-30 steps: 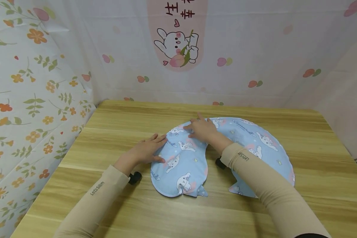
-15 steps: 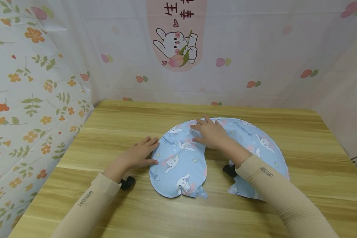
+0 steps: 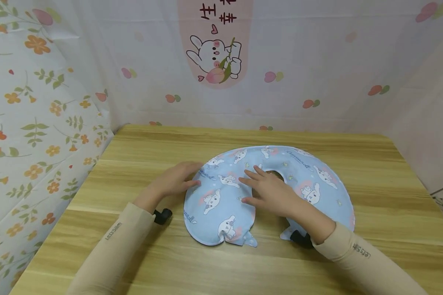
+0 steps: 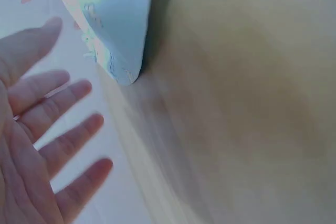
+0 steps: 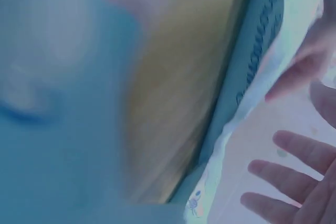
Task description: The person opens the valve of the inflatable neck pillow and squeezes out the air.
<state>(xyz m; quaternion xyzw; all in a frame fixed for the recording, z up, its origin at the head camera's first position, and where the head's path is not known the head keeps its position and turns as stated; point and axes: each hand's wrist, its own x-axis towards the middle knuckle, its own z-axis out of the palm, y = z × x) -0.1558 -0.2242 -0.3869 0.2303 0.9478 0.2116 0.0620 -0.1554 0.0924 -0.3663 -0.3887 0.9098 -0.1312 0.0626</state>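
Note:
A light-blue U-shaped neck pillow [image 3: 221, 205] with a white puppy print lies rather flat on the wooden table, its two ends toward me. My left hand [image 3: 175, 180] is at its left outer edge, thumb over the fabric and fingers extended. Over the inner curve hovers my right hand [image 3: 271, 192], fingers spread and holding nothing. In the left wrist view the left hand [image 4: 52, 119] has straight fingers beside the raised pillow edge [image 4: 118, 30]. The right wrist view shows the right fingers [image 5: 283, 179] apart from the pillow, with a blurred blue part [image 5: 63, 145] close to the camera.
The wooden table [image 3: 140, 143] runs back to a white printed curtain [image 3: 317, 53]. A floral sheet [image 3: 33, 135] hangs along the left side. Black wrist-camera mounts [image 3: 163, 216] show at both wrists.
My right hand has come off the pillow's top curve, moving toward me and right over the inner opening. My left hand first drew back left, then returned to the left edge. The pillow stays put.

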